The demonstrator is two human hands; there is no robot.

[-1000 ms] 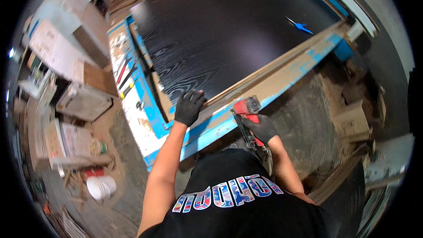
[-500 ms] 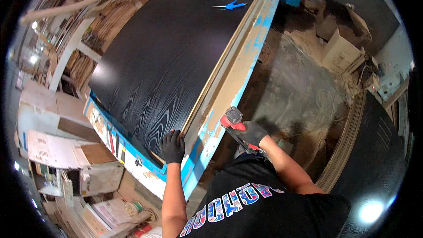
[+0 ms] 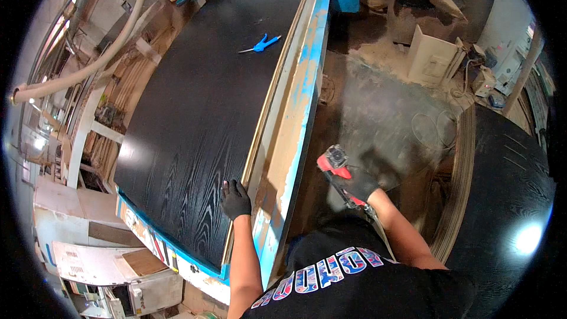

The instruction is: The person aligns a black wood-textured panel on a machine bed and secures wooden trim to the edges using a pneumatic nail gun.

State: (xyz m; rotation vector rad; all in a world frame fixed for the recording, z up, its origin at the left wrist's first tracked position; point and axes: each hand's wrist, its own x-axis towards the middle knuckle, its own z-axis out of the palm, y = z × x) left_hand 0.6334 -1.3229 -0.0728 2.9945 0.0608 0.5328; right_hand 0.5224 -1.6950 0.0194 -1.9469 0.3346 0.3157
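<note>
My left hand [image 3: 236, 199], in a black glove with a bare fingertip, lies open on the near right edge of a black wood-grain panel [image 3: 195, 100]. My right hand [image 3: 361, 186], also gloved in black, is closed around a red and black nail gun [image 3: 335, 170] with a round dark cap. The nail gun is held over the floor, to the right of the bench rail and apart from it. A blue air blow gun [image 3: 261, 44] with a thin nozzle rests on the panel's far part, out of reach of both hands.
A rail [image 3: 298, 94] with worn blue paint runs along the panel's right side. More black panels are stacked [image 3: 502, 183] at my right. A box [image 3: 434, 56] stands farther off on the dusty floor. A beige hose [image 3: 112, 53] hangs at the far left.
My right hand has moved the nail gun rightward, away from the rail. My left hand has flattened onto the panel's edge. The whole view has shifted.
</note>
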